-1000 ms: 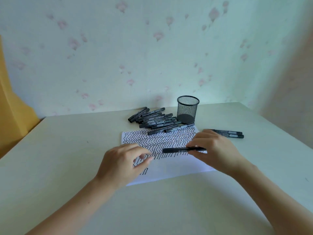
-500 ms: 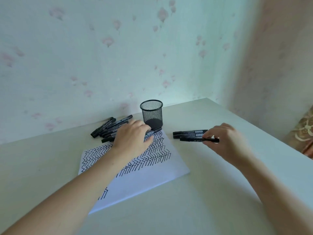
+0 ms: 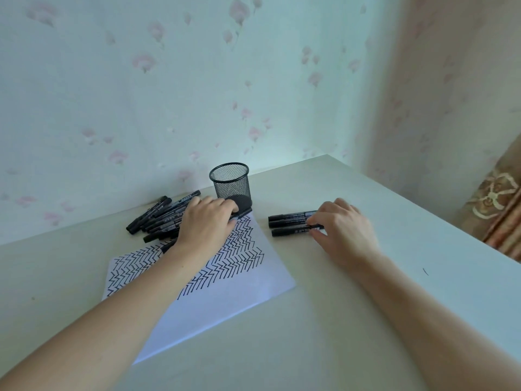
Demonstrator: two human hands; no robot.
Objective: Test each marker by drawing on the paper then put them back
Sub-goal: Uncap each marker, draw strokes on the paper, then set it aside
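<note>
Head view, left hand [image 3: 207,221] grips a pile marker [image 3: 242,214], right hand [image 3: 342,227] pinches nearest marker [image 3: 296,230].

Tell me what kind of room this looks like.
Probably a room in a home, at a desk in a corner: floral wallpaper on the walls, a pale tabletop, and a patterned curtain at the right edge.

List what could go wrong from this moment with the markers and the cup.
The left hand reaches into the marker pile right beside the mesh cup; a careless lift could tip the cup. The right hand sets a marker among the three markers lying loose on the table; they might roll and mix with untested ones.
</note>
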